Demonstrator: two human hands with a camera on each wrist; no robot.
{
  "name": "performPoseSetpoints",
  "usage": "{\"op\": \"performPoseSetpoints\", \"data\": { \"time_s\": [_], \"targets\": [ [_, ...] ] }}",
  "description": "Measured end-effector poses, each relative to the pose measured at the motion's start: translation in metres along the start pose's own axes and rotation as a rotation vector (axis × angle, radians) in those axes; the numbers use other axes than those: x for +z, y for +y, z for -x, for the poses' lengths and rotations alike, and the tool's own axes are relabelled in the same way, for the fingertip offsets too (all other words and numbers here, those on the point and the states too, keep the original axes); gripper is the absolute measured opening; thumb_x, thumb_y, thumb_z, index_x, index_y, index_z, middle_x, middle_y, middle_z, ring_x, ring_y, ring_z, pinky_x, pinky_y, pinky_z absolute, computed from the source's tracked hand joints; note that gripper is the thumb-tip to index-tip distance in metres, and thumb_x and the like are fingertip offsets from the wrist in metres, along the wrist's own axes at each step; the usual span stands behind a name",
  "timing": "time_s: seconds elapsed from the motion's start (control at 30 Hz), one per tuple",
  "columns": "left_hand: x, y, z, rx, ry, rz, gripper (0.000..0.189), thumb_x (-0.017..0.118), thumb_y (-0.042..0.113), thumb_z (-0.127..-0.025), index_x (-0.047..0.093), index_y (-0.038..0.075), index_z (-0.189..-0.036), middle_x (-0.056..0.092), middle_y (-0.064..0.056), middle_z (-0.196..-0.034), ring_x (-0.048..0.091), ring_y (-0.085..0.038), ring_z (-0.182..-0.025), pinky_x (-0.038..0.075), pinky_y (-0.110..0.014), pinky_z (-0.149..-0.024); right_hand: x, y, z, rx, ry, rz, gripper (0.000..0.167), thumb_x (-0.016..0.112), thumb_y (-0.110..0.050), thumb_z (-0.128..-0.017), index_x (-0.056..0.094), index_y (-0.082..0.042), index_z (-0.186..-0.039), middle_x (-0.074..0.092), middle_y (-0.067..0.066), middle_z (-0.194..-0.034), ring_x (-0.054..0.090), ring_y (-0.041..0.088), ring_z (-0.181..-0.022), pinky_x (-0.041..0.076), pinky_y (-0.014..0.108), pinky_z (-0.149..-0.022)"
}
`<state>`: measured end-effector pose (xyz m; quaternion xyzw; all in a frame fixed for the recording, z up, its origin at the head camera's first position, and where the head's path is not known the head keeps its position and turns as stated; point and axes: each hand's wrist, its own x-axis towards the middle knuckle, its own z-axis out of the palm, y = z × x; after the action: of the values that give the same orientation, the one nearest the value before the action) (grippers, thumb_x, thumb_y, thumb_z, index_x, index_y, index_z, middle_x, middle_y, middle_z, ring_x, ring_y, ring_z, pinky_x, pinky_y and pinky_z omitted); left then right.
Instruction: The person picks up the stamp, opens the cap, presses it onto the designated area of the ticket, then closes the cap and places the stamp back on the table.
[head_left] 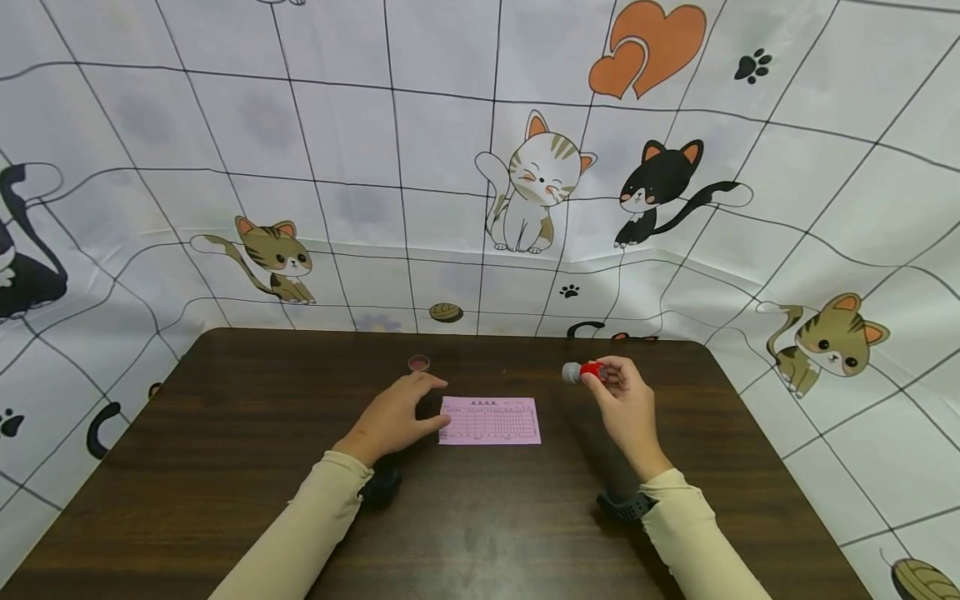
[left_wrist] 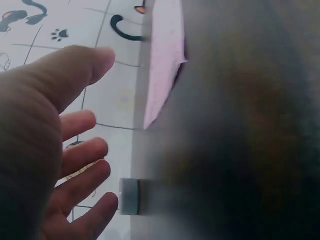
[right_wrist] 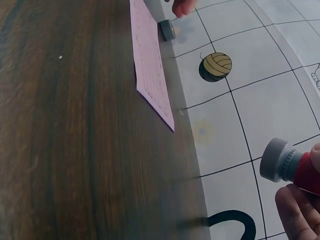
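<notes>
My right hand [head_left: 627, 408] holds a red stamp [right_wrist: 305, 172] above the table, pinching its red body between thumb and fingers. The stamp's grey round end points left. A pink printed form [head_left: 491, 421] with a grid lies on the table between the hands. My left hand [head_left: 397, 417] is spread by the form's left edge, holding nothing. Its thumb overlaps that edge in the head view, while the left wrist view shows a gap to the paper. Just beyond the left fingers sits a small round grey cap [left_wrist: 129, 197], with a reddish inside seen from above.
The dark brown wooden table [head_left: 225, 483] has its far edge against a white cloth backdrop [head_left: 337, 125] printed with cats and grid lines. A dark band is on each wrist, below pale sleeves.
</notes>
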<state>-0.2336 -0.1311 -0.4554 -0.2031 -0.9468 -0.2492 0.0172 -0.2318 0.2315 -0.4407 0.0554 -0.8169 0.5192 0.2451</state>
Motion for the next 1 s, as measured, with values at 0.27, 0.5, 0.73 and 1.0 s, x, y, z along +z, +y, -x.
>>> {"op": "performPoseSetpoints", "data": {
  "time_s": [0.27, 0.5, 0.73, 1.0],
  "targets": [
    [0.006, 0.006, 0.004, 0.010, -0.042, -0.071, 0.055, 0.077, 0.045, -0.093, 0.066, 0.015, -0.138, 0.059, -0.007, -0.146, 0.054, -0.029, -0.136, 0.044, -0.051, -0.112, -0.008, -0.028, 0.007, -0.010, 0.021, 0.002, 0.031, 0.076, 0.007, -0.089, 0.062, 0.013, -0.116, 0.071, 0.028, -0.109, 0.063, 0.011, -0.089, 0.050, 0.006, -0.075],
    [0.011, 0.010, 0.004, 0.020, -0.092, -0.102, 0.062, 0.078, 0.048, -0.091, 0.065, 0.016, -0.142, 0.056, -0.008, -0.150, 0.053, -0.031, -0.138, 0.042, -0.052, -0.114, -0.011, -0.040, 0.010, -0.015, 0.021, 0.025, 0.031, 0.075, 0.007, -0.090, 0.062, 0.014, -0.117, 0.071, 0.028, -0.110, 0.063, 0.013, -0.089, 0.049, 0.005, -0.075],
    [0.015, 0.011, 0.002, 0.044, -0.087, -0.147, 0.052, 0.079, 0.047, -0.090, 0.072, 0.015, -0.131, 0.061, -0.006, -0.143, 0.054, -0.029, -0.134, 0.043, -0.049, -0.114, -0.012, -0.038, 0.011, -0.010, 0.022, 0.045, 0.031, 0.076, 0.007, -0.089, 0.063, 0.013, -0.116, 0.070, 0.027, -0.104, 0.064, 0.016, -0.088, 0.049, 0.004, -0.073],
    [0.016, 0.014, -0.001, 0.073, -0.074, -0.130, 0.046, 0.081, 0.044, -0.089, 0.075, 0.013, -0.123, 0.065, -0.007, -0.136, 0.057, -0.030, -0.129, 0.046, -0.049, -0.110, -0.014, -0.038, 0.010, -0.002, 0.023, 0.046, 0.031, 0.076, 0.006, -0.089, 0.063, 0.013, -0.117, 0.070, 0.028, -0.105, 0.064, 0.009, -0.087, 0.050, 0.005, -0.074]
  ]
}}
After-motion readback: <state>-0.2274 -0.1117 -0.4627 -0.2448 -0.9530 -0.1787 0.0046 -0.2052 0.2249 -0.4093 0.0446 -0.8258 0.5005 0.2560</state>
